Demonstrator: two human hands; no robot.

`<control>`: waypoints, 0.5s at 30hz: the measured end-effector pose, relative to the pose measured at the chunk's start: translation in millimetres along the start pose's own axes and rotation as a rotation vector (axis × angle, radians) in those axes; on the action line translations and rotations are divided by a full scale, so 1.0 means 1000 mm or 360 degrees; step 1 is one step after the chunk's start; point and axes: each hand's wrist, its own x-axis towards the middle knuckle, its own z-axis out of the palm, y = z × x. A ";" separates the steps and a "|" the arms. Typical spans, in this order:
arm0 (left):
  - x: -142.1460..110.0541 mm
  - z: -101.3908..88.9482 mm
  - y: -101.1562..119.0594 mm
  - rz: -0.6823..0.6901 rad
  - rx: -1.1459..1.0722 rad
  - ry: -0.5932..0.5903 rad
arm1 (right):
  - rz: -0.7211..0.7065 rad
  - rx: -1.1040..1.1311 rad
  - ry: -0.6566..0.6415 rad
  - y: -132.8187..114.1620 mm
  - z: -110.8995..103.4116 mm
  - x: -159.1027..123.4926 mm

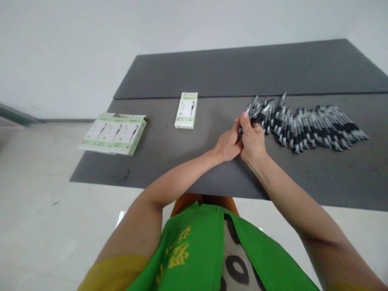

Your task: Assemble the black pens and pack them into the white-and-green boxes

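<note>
Both my hands meet over the grey table, at the left end of a long row of black-and-clear pens (pixel 303 127). My left hand (pixel 228 143) is closed round a bunch of pens, mostly hidden by the fingers. Touching it, my right hand (pixel 254 141) is closed too, its thumb laid on top of the same bunch, with pens (pixel 266 108) sticking out beyond the fingers. How many pens each hand holds cannot be made out. Left of my hands, a green-and-white pen box (pixel 186 110) lies flat with a pen printed on it.
Several more green-and-white pen boxes (pixel 117 133) lie side by side at the table's left edge. The grey table (pixel 176 165) has a raised-looking or separate back panel (pixel 242 74) against the white wall. My green apron (pixel 197 246) is close to the front edge.
</note>
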 end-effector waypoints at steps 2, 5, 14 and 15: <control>0.001 -0.001 0.000 -0.0036 0.0066 -0.0046 | -0.0017 0.0000 0.0011 0.003 -0.001 0.003; 0.002 -0.001 -0.001 -0.0051 0.0130 -0.0067 | -0.0087 0.0002 -0.0044 0.009 -0.002 0.007; 0.000 -0.003 0.002 -0.0081 0.0231 -0.0022 | -0.0185 0.0017 -0.0156 0.021 -0.006 0.016; 0.000 -0.003 0.002 -0.0086 0.0228 -0.0013 | -0.0197 0.0034 -0.0180 0.023 -0.006 0.017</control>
